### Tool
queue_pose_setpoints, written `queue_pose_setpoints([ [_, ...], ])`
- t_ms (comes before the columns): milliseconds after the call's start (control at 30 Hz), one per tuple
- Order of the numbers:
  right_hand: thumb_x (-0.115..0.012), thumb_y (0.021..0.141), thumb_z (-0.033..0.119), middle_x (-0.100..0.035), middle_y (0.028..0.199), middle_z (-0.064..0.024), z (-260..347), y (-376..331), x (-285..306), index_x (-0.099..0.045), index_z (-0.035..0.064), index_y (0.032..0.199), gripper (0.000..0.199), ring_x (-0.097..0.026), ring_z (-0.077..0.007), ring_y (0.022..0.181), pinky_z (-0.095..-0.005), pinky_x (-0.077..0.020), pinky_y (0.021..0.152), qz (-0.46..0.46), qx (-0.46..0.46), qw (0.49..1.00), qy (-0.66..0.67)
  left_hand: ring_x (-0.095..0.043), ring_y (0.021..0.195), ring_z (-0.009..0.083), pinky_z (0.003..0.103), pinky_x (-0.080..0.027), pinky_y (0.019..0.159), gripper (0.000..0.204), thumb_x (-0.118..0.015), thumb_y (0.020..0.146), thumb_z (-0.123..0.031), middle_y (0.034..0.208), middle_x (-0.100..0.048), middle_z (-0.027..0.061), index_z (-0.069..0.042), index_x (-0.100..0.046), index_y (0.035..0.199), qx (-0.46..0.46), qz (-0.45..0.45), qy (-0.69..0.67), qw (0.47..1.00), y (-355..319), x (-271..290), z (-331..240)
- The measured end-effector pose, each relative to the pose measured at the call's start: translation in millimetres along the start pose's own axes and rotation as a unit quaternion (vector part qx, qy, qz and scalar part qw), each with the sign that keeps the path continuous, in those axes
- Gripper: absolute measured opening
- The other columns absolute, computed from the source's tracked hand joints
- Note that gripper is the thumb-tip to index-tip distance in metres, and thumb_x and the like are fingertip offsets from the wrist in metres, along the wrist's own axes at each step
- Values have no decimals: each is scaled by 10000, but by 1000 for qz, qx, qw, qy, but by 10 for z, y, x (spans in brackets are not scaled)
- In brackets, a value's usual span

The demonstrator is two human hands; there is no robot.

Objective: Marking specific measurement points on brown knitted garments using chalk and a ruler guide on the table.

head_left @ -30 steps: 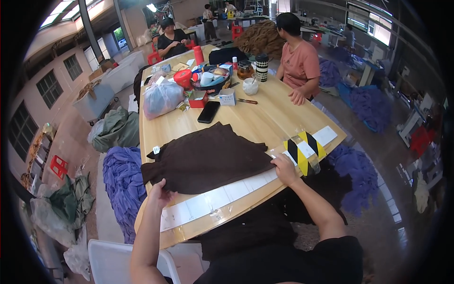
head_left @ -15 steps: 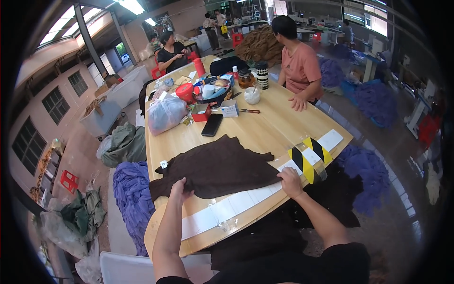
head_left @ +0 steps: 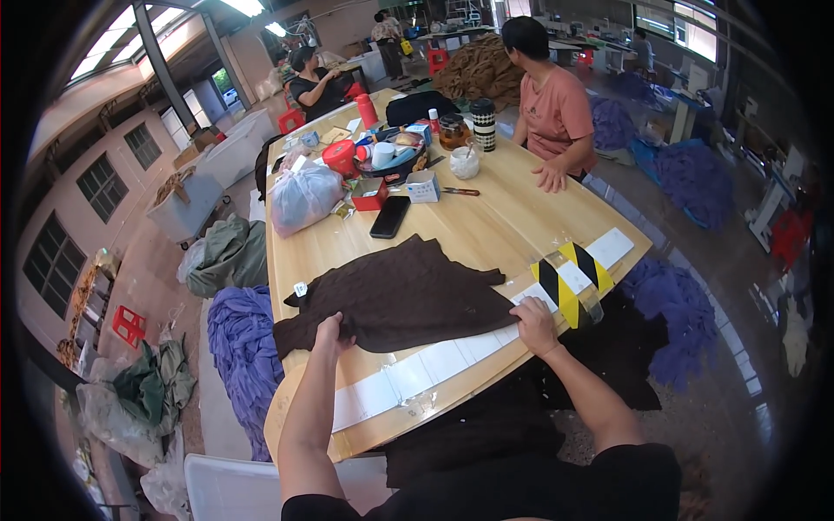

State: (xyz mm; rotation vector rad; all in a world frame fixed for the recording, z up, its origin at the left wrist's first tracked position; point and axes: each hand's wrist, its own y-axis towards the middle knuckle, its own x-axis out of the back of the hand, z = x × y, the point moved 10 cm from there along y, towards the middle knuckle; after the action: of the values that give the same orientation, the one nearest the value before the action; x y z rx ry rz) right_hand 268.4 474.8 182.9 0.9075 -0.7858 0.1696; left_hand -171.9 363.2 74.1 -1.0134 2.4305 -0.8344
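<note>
A dark brown knit garment (head_left: 404, 300) lies spread on the wooden table before me, with a small white tag at its upper left. My left hand (head_left: 332, 333) is closed on its near left edge, thumb on top and the other fingers partly hidden beneath the cloth. At the garment's right corner, my right hand (head_left: 536, 325) pinches the tip of the fabric. Along the near table edge runs a white measuring strip (head_left: 434, 369), partly under the right hand. Yellow and black striped tape (head_left: 556, 291) crosses the strip just beyond that hand.
Beyond the garment are a phone (head_left: 390, 217), a stuffed plastic bag (head_left: 306, 201), small boxes, a knife (head_left: 461, 191) and a jar. A co-worker in a pink shirt (head_left: 556, 108) leans on the table's right side. Purple cloth heaps (head_left: 243, 347) flank the table; dark cloth hangs below.
The garment's near edge has shifted slightly away from me and now sags less. Both hands keep their holds, nearly unmoved. The view has tilted a little.
</note>
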Motion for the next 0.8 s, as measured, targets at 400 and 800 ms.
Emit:
queue_pose_setpoints([
  [400, -511, 677, -1, -502, 794, -87, 26, 14, -9, -583, 72, 779, 145, -505, -276, 822, -374, -395, 726, 2, 5, 1000, 3, -545, 842, 216, 369, -468, 630, 235, -426, 921, -318, 913, -579, 65, -113, -512, 998, 1, 7, 28, 1000, 22, 23, -7],
  [800, -511, 668, -7, -499, 796, -91, 9, 13, -32, -581, 68, 787, 157, -503, -278, 823, -375, -395, 730, 6, 4, 1000, -2, -550, 845, 226, 374, -469, 595, 224, -450, 918, -280, 933, -588, 79, -90, -521, 1015, -6, -1, 6, 1000, -27, 17, -19],
])
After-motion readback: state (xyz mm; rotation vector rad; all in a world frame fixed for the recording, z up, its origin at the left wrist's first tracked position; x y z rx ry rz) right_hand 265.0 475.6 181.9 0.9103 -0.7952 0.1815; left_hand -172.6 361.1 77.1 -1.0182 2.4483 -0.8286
